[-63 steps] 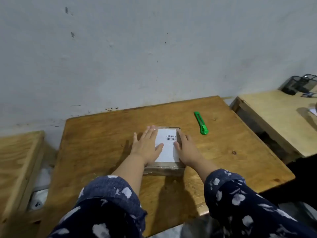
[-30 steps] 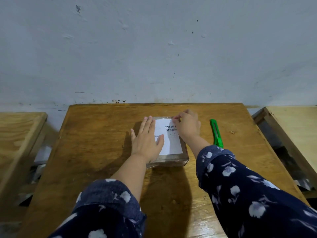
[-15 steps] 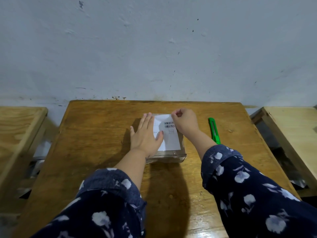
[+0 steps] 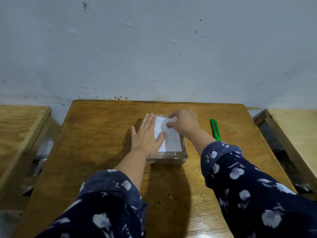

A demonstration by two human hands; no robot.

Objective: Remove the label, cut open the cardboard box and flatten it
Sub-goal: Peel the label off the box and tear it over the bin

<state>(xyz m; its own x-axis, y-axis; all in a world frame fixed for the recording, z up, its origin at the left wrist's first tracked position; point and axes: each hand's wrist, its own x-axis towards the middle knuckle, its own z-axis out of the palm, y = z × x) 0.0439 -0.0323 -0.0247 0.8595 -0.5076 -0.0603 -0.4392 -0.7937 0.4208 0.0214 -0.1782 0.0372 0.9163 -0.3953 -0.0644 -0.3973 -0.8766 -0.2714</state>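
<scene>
A small taped cardboard box (image 4: pixel 171 156) sits in the middle of the wooden table (image 4: pixel 96 134). A white label (image 4: pixel 171 143) with a barcode covers its top. My left hand (image 4: pixel 145 136) lies flat on the box's left side, fingers spread, thumb on the label. My right hand (image 4: pixel 184 123) is at the label's far right corner, fingertips pinched on its lifted edge. A green utility knife (image 4: pixel 215 129) lies on the table right of the box, partly behind my right forearm.
A pale wall rises right behind the table's far edge. A second wooden table (image 4: pixel 17 127) stands to the left and a third (image 4: pixel 295 133) to the right, each across a narrow gap with clutter below.
My right hand moved from the box's right side to the label's far corner and pinched it; the corner now looks peeled up. The left hand has stayed pressed on the box.
</scene>
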